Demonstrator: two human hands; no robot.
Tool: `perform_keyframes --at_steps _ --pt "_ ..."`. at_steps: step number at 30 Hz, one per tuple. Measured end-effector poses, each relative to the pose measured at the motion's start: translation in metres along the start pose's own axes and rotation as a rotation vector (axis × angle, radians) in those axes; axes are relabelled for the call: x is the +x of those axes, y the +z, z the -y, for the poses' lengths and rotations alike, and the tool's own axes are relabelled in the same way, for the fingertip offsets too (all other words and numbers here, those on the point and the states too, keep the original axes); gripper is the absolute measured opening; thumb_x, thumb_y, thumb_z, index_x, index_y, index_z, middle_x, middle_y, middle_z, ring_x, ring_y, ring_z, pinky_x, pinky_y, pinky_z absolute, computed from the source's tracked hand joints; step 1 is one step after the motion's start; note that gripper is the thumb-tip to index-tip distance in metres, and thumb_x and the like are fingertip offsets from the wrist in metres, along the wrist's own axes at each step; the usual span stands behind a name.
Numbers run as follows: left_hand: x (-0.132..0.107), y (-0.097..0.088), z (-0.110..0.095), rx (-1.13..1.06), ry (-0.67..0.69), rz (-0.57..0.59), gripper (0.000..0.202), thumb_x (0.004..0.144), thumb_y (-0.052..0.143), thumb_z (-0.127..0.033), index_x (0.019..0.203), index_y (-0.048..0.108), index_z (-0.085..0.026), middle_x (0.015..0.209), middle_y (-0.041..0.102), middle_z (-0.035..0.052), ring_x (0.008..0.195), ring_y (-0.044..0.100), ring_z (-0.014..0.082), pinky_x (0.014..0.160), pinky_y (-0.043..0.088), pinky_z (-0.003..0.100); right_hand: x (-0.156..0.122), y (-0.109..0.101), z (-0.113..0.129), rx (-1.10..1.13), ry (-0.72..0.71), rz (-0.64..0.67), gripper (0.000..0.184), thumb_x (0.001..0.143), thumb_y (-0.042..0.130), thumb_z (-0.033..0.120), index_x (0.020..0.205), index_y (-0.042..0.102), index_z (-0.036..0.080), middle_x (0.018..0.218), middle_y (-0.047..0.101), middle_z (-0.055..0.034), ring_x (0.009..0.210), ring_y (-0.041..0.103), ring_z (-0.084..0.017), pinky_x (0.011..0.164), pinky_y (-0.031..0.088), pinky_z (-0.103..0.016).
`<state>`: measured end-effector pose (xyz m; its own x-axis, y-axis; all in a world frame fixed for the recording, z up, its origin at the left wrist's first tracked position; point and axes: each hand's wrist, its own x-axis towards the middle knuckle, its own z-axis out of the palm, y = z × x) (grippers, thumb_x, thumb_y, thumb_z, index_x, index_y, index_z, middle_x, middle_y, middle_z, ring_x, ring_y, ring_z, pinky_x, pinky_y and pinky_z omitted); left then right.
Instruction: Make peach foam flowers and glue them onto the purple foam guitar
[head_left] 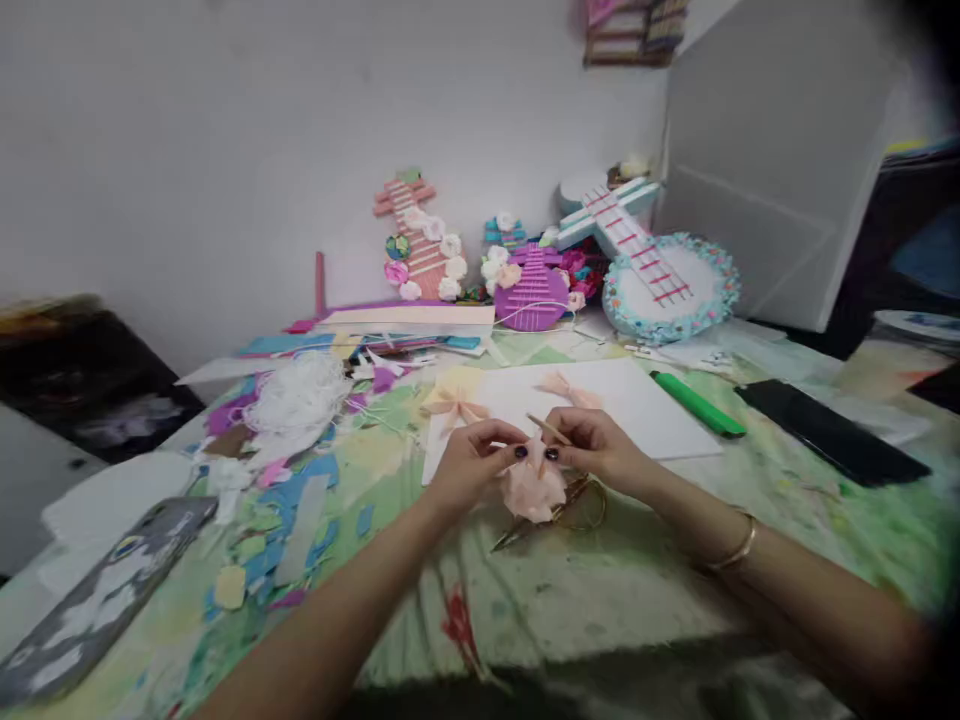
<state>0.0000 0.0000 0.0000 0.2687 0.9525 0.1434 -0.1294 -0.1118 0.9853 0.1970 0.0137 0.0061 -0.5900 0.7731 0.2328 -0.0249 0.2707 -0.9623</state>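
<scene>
Between my two hands is a pale pink paper flower (534,492), its ruffled petals hanging downward. My left hand (480,460) pinches the flower's upper end from the left, thumb against fingers. From the right, my right hand (589,445) pinches the same end, and a thin tan stick (546,428) sticks out between its fingers. Beneath the flower lies a pair of scissors (589,503), partly covered by it. Beyond my hands, a white sheet (637,405) carries a peach paper bow (454,408) at its left and another peach paper piece (566,388).
On the right lie a green marker (697,404) and a black phone-like slab (832,430). White string (296,395) and paper scraps (307,510) cover the left, near a grey patterned phone (112,600). Decorated paper instruments, including a purple one (531,290), lean by the wall.
</scene>
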Motion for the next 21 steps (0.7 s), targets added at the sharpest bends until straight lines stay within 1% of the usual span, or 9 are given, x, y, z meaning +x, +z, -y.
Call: perform_keyframes --at_steps 2,5,7,10,13,17,21 --pt "-0.0005 -0.0001 -0.0014 0.036 0.016 0.039 0.025 0.065 0.075 -0.033 0.073 0.064 -0.012 0.074 0.063 0.0035 0.069 0.056 0.0126 0.066 0.043 0.025 0.0012 0.0008 -0.0004 -0.005 0.013 -0.018 0.027 0.077 0.065 0.037 0.075 0.052 0.014 0.059 0.037 0.0062 0.050 0.032 -0.006 0.047 0.020 -0.021" --pt "-0.0003 -0.0002 -0.0024 0.102 0.040 0.061 0.023 0.065 0.074 -0.032 0.070 0.064 -0.012 0.075 0.061 0.0041 0.074 0.056 0.0146 0.069 0.044 0.026 0.0025 0.0018 0.0007 -0.034 0.027 -0.050 0.025 0.078 0.064 0.036 0.076 0.052 0.015 0.058 0.037 0.0063 0.049 0.031 -0.006 0.045 0.020 -0.021" --pt "0.0004 -0.0004 -0.0023 0.137 0.044 0.050 0.022 0.065 0.074 -0.031 0.069 0.063 -0.012 0.073 0.059 0.0027 0.073 0.055 0.0135 0.068 0.043 0.025 0.0029 0.0023 0.0028 -0.062 0.031 -0.074 0.022 0.078 0.063 0.034 0.076 0.053 0.014 0.059 0.038 0.0058 0.050 0.032 -0.006 0.045 0.020 -0.021" --pt "0.0009 -0.0007 -0.0029 0.128 0.027 0.031 0.022 0.066 0.073 -0.031 0.069 0.061 -0.012 0.070 0.056 0.0005 0.068 0.052 0.0112 0.065 0.042 0.023 0.0027 0.0033 0.0062 -0.093 0.044 -0.087 0.019 0.078 0.061 0.031 0.076 0.054 0.014 0.060 0.041 0.0050 0.051 0.033 -0.006 0.046 0.022 -0.021" --pt "-0.0007 -0.0008 -0.0047 0.126 0.006 0.040 0.022 0.065 0.074 -0.030 0.070 0.061 -0.013 0.069 0.057 0.0001 0.066 0.052 0.0103 0.062 0.040 0.022 0.0019 0.0039 0.0072 -0.127 0.062 -0.072 0.016 0.077 0.061 0.027 0.073 0.053 0.014 0.059 0.041 0.0047 0.053 0.036 -0.007 0.048 0.024 -0.021" --pt "-0.0039 -0.0009 -0.0066 0.073 -0.048 0.075 0.023 0.062 0.076 -0.029 0.070 0.063 -0.012 0.071 0.061 0.0017 0.065 0.054 0.0108 0.061 0.040 0.022 0.0005 0.0033 0.0065 -0.127 0.073 -0.041 0.014 0.074 0.061 0.021 0.069 0.050 0.014 0.058 0.038 0.0059 0.053 0.033 -0.006 0.048 0.024 -0.020" --pt "-0.0040 -0.0025 -0.0053 -0.021 -0.101 0.112 0.024 0.057 0.078 -0.026 0.070 0.064 -0.011 0.070 0.062 0.0019 0.064 0.055 0.0109 0.063 0.040 0.023 -0.0004 0.0029 0.0073 -0.095 0.098 0.008 0.011 0.075 0.059 0.020 0.072 0.051 0.014 0.059 0.042 0.0053 0.052 0.035 -0.006 0.047 0.023 -0.020"
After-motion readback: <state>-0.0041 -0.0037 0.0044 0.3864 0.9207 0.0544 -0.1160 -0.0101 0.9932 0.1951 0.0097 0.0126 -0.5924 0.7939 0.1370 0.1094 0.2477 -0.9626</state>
